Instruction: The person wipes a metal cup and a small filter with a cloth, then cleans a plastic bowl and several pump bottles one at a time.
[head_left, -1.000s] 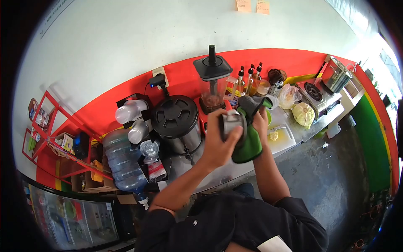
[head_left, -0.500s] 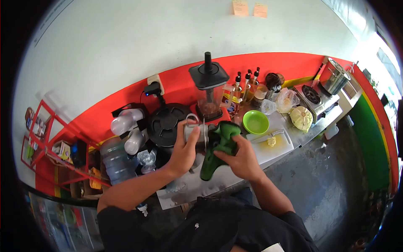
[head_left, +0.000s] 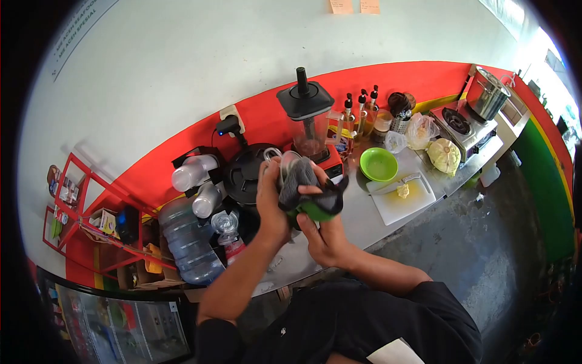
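Note:
In front of my body, my left hand (head_left: 272, 203) grips a metal cup (head_left: 289, 159) whose handle loop sticks up beside the fingers. My right hand (head_left: 325, 236) holds a green and dark grey cloth (head_left: 301, 185), bunched over the cup and covering most of it. Behind the hands stands a blender (head_left: 309, 130) on a red base. To the right are a green bowl (head_left: 379, 164) and a white cutting board (head_left: 401, 203), which bears a knife and a small pale yellow piece.
Pump bottles (head_left: 362, 114), a cabbage (head_left: 444, 156), a stove (head_left: 458, 124) and a steel pot (head_left: 487, 94) line the counter at the right. At the left are a round black lid (head_left: 245, 176), plastic cups (head_left: 194, 172), a large water bottle (head_left: 189, 242) and a red rack (head_left: 109, 182).
The cloth, spread beside the cup before, is now bunched over it with its grey side showing. My right hand has moved left and lower. The view has shifted.

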A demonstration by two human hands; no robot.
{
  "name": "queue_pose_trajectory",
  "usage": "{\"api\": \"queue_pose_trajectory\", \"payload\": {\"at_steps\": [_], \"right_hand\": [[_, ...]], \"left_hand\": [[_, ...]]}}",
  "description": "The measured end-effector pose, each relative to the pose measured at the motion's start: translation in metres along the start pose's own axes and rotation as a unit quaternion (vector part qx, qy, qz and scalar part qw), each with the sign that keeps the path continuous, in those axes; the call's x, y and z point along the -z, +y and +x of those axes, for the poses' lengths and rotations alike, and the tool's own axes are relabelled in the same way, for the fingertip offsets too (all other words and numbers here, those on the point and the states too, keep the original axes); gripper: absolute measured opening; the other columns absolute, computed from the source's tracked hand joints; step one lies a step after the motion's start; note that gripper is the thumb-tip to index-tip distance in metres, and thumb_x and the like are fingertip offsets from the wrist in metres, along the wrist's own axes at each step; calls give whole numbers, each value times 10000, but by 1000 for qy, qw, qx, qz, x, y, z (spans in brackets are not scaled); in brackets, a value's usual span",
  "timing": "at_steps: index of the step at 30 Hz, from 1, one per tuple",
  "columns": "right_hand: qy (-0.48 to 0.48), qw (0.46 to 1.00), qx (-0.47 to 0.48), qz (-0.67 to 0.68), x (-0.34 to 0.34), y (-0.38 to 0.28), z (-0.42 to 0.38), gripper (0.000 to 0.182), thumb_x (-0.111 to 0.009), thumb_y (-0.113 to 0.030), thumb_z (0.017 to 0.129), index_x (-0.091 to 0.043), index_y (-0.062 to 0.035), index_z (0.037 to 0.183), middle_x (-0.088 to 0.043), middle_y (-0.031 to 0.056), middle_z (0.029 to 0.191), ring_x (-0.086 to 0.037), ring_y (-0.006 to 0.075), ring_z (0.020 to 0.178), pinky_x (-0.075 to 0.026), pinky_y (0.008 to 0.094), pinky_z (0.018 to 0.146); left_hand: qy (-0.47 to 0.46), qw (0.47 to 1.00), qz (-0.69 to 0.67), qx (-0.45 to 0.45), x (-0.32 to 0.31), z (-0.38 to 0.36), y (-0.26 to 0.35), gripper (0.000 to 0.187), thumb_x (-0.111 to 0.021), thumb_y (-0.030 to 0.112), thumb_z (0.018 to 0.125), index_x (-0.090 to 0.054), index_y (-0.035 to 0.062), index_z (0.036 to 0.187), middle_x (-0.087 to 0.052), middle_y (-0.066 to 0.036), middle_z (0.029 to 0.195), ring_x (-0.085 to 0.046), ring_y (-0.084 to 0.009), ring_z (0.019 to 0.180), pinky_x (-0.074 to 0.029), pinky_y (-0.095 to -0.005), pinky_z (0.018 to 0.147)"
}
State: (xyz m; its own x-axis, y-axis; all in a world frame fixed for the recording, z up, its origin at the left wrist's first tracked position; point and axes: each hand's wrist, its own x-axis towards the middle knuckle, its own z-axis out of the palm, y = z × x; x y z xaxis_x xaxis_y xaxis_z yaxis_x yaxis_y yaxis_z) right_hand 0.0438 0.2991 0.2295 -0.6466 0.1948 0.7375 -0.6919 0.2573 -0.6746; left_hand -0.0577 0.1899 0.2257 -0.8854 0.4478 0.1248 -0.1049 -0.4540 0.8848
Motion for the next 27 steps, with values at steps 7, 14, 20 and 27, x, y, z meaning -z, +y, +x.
{"api": "queue_pose_trajectory", "payload": {"at_steps": [7,14,20,27], "right_hand": [[-3,968,-206,145,22,25,29,287,-507,-67,1069,-532,-16,1351,-570,155,1323,-545,210,1240,-442,367,1062],[-53,997,-21,-51,13,16,4,468,-571,-7,1009,-465,-52,1463,-454,246,1537,-493,385,1397,-414,437,1136],[-132,987,63,-72,12,10,-11,599,-691,31,889,-518,-59,1455,-387,293,1600,-457,510,1417,-385,544,1171],[-66,991,-118,19,28,13,51,233,-604,-82,1015,-576,11,1227,-612,249,1275,-620,417,1140,-487,415,985]], "left_hand": [[184,979,-43,73,-51,-43,-15,333,-420,329,1113,-554,129,1343,-664,-2,1151,-685,-144,1050,-552,-311,926],[100,968,-228,-43,-28,-23,-22,503,-399,468,1078,-625,69,1285,-710,-75,1173,-705,-211,1035,-567,-348,914],[113,961,-249,-35,10,-23,-47,513,-429,501,1074,-640,74,1264,-704,-89,1178,-707,-218,1030,-569,-361,948],[133,986,-72,-72,-40,-49,-43,504,-440,355,1097,-492,38,1486,-636,-75,1328,-646,-171,1151,-498,-319,1022]]}}
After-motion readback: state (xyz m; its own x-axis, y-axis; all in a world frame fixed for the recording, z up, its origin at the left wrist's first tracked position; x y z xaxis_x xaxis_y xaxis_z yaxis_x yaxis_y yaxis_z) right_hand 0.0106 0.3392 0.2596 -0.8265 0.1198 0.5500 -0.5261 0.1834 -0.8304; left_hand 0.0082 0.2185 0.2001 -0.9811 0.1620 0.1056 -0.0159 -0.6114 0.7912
